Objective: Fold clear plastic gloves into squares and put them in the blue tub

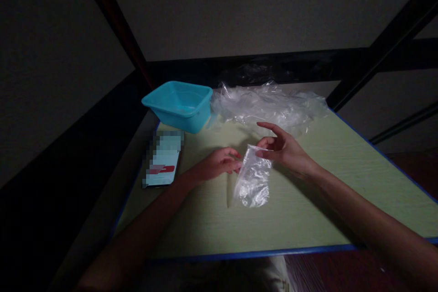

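Note:
A small clear plastic bag hangs above the table, its lower end toward me. My right hand pinches its upper right corner between the thumb and a bent finger, while the index finger stretches out free. Close to the bag's left edge is my left hand, its thumb and fingers loosely curled and parted with nothing visible between them. Whether its fingertips touch the bag's edge is hard to see. Behind both hands lies a crumpled heap of clear plastic bags.
A blue plastic basin stands at the table's back left corner. In front of it lies a phone with its screen lit and partly blurred. The pale table has a blue edge and meets a wall behind.

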A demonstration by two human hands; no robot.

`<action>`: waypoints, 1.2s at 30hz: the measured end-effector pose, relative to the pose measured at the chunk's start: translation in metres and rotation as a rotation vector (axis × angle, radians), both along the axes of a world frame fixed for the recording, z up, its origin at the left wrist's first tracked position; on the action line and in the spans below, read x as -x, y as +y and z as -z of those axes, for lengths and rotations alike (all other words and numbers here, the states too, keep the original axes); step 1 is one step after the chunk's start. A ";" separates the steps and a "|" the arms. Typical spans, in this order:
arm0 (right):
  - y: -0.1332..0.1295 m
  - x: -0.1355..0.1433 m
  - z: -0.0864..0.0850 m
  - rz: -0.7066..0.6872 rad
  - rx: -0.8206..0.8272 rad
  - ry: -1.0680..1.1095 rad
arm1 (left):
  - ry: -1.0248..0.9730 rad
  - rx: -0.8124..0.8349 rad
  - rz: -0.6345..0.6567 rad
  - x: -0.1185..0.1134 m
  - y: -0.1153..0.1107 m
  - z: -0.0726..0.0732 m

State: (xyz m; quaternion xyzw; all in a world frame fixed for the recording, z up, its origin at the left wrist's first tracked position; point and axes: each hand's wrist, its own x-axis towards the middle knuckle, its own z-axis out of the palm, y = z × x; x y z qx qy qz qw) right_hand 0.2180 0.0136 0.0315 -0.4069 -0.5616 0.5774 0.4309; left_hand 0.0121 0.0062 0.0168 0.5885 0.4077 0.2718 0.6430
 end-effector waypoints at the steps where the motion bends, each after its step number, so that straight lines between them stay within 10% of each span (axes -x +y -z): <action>1: 0.001 0.004 -0.004 0.031 -0.004 0.022 | -0.025 0.019 -0.021 0.001 -0.001 -0.002; 9: 0.005 0.025 -0.002 0.158 0.038 0.162 | -0.147 0.180 -0.001 0.002 -0.008 -0.001; 25: -0.012 0.031 0.017 0.102 0.057 0.139 | -0.350 0.330 -0.436 -0.010 -0.005 0.001; 36: -0.010 0.028 0.018 0.095 -0.006 0.204 | -0.477 0.289 -0.307 -0.014 -0.002 0.015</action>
